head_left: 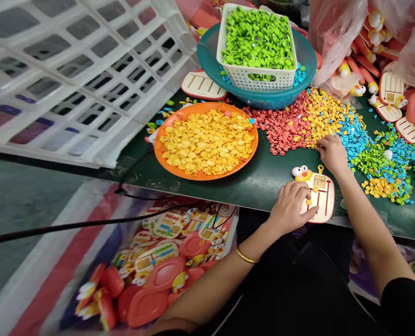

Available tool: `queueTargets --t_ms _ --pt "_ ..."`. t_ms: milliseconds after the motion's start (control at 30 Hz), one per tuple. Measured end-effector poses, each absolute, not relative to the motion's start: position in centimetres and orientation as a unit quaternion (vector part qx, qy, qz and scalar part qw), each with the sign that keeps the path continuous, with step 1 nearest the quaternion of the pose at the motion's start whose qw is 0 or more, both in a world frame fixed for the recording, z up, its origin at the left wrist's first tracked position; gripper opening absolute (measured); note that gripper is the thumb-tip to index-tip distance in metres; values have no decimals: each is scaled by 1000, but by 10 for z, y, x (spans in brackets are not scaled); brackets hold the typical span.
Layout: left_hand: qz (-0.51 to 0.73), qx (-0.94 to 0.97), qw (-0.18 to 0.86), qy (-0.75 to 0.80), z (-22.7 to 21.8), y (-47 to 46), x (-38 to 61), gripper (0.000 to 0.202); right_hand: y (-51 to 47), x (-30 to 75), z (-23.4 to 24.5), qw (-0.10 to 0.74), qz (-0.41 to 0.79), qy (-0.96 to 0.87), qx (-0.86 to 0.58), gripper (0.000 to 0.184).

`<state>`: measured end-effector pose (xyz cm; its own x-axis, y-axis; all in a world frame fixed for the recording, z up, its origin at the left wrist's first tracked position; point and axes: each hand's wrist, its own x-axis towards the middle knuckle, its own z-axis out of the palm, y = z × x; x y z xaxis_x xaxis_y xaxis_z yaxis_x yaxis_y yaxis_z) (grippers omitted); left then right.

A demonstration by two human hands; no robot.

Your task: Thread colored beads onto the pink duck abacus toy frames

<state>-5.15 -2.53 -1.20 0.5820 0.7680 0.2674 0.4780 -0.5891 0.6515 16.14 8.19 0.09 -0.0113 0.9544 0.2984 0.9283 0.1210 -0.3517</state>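
– Pressing what with my left hand (291, 205)?
– Fingers half-curled, pinning the duck board (322, 198) at the near edge of the table (263, 179). My right hand (331, 151) dips bent fingertips into yellow beads (328, 116); any bead held is hidden.

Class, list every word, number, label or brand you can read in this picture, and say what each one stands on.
No text can be read anywhere.
Toy board under the left hand: marks on its small yellow panel, too small to read.
Toys below the table: coloured stripes only, blurred.
White crate, basket, orange plate: no lettering shows.
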Motion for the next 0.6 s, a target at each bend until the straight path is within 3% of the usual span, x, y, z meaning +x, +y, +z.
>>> queueTargets --t_ms 167,267,400,600 --pt "273 857 245 361 -16 -27 -51 42 75 164 4 209 63 -742 -634 8" --pt "253 874 216 353 -14 -27 -50 56 53 169 11 259 108 -715 -641 2" --pt "236 904 193 301 -10 -23 -48 49 10 178 12 360 141 -619 -683 15" --pt "269 888 218 304 -13 -21 -48 41 -21 183 1 351 91 -617 -698 14"
